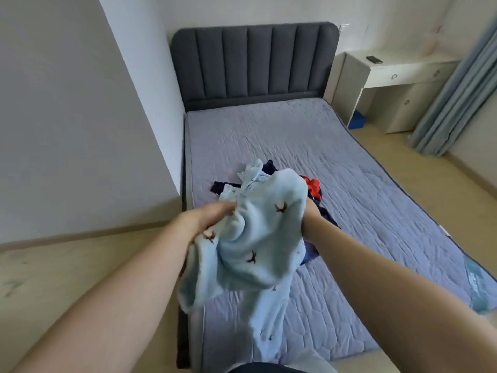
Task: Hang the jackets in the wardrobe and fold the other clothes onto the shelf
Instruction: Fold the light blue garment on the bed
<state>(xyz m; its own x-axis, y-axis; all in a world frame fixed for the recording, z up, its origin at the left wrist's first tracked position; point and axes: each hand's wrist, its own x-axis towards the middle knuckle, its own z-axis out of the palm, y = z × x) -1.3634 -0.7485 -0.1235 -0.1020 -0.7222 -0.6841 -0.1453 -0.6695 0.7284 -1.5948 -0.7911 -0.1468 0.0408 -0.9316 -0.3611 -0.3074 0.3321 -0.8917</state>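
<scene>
Nearest me, my left hand [207, 222] gripped a bunched edge of the light blue fleece garment [258, 238], fingers curled into the cloth. My right hand [313, 211], half hidden behind the fleece, clutched its other side. The garment hung over the bed's quilted mattress [363, 184]. Just beyond it lay navy clothes [219, 187] and a red garment [313, 185]. Farther off stood the grey headboard [255, 63] and a white desk [398, 68].
</scene>
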